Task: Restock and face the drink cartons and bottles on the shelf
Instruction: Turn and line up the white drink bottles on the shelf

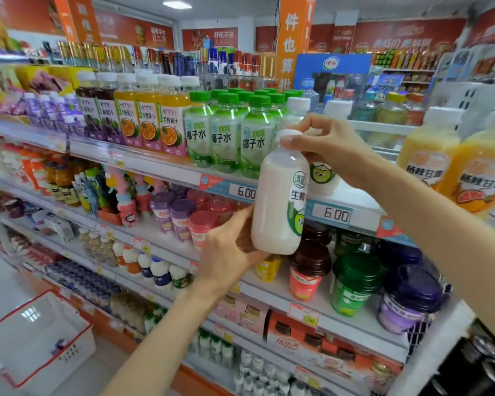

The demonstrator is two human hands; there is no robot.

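Note:
A white milk bottle (277, 201) with a white cap and a green label hangs in front of the upper shelf's edge (166, 171). My left hand (229, 250) cups its base from below and behind. My right hand (323, 144) pinches its cap from above. Behind it on the shelf stand more white milk bottles (323, 178). To their left is a block of green-capped coconut water bottles (226, 132). Juice bottles (143, 121) in purple and orange stand further left.
Orange juice bottles (452, 167) stand at the right end of the shelf. Lidded drink cups (355, 281) fill the shelf below. Lower shelves hold small bottles and cartons. A white basket (66, 335) with a red rim sits on the floor at the lower left.

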